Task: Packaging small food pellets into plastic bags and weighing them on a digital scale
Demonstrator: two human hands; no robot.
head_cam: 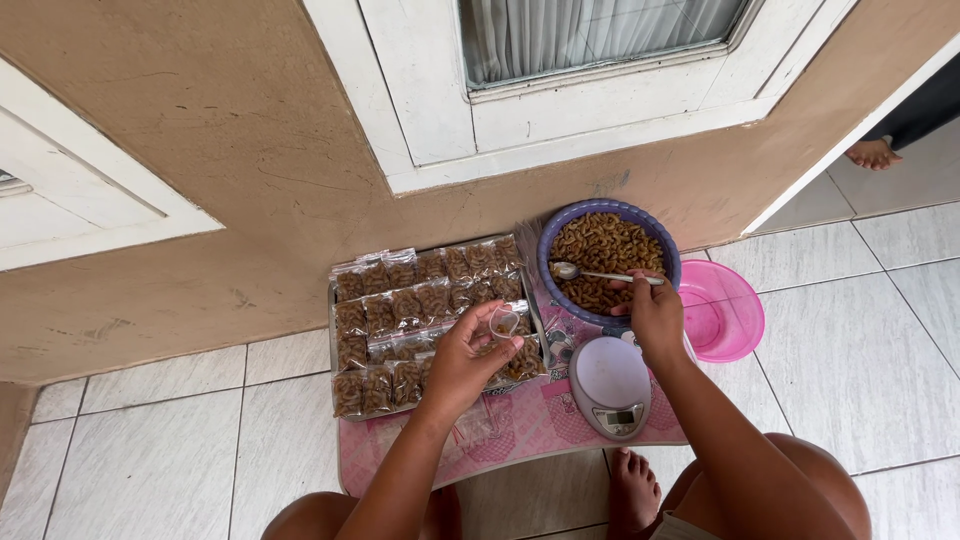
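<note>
My left hand [468,358] holds a small clear plastic bag [504,322] open above a metal tray [333,318] filled with several sealed bags of brown snack pieces [420,300]. My right hand [655,315] grips the handle of a metal spoon [600,273] whose bowl rests on the brown curled snacks inside a purple bowl [560,228]. Between my hands, on a small pink-covered table [520,430], sits a round white kitchen scale [612,384].
An empty pink plastic bowl [725,312] lies to the right of the purple one. A tan wall with white window frames [560,120] stands just behind the table. White floor tiles surround it. Another person's bare foot [872,154] shows at the upper right.
</note>
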